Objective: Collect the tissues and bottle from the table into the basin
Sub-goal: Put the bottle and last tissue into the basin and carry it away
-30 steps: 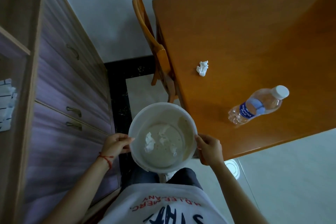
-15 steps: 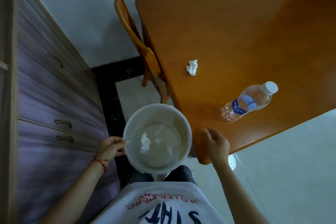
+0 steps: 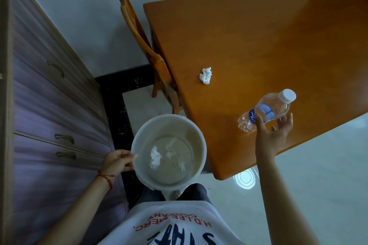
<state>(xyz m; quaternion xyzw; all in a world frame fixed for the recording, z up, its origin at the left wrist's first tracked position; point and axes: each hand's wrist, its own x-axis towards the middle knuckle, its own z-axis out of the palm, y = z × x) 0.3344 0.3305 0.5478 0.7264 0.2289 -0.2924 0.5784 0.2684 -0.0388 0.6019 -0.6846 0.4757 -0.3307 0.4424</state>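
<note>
Fingers of the right hand are spread apart beside the bottle, lying near the table edge, apparently for pickup. Left hand grips the basin rim, held level as receptacle; one tissue remains farther left.

A: Where is the bottle?

B: At about three o'clock of the frame, lying on its side on the table, near the edge. It is clear plastic with a blue label, its white cap pointing to two o'clock.

A: And the tissues?

B: One crumpled white tissue lies on the table, at ten o'clock from the bottle. Several more white wads lie inside the round white basin, at six o'clock of the frame.
</note>
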